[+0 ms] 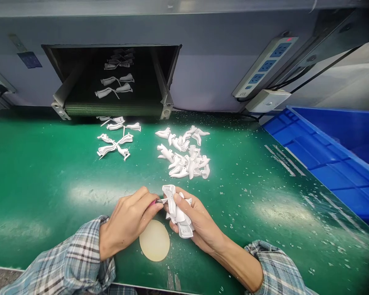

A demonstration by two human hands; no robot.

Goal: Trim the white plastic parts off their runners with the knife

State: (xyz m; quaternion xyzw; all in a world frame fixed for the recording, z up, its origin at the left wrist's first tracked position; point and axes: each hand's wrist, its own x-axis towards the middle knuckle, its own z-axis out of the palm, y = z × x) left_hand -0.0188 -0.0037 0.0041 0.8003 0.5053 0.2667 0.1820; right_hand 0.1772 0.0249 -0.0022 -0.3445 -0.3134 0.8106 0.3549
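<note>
My left hand (131,217) is closed round a small tool (157,201) with a pink part and a dark tip; its exact kind is mostly hidden by my fingers. The tip touches or nearly touches one of the white plastic parts (181,217) bunched in my right hand (199,221). My right fingers and thumb wrap round this bunch. Just beyond my hands lies a pile of loose white plastic parts (189,162). Farther left, white parts (115,146) lie joined in branching clusters.
A conveyor belt (113,110) carries more joined white parts out of a machine opening. A pale round disc (154,241) lies below my hands on the green table (49,176). Blue bins (326,164) stand at the right. A power strip (266,65) is fixed to the machine front.
</note>
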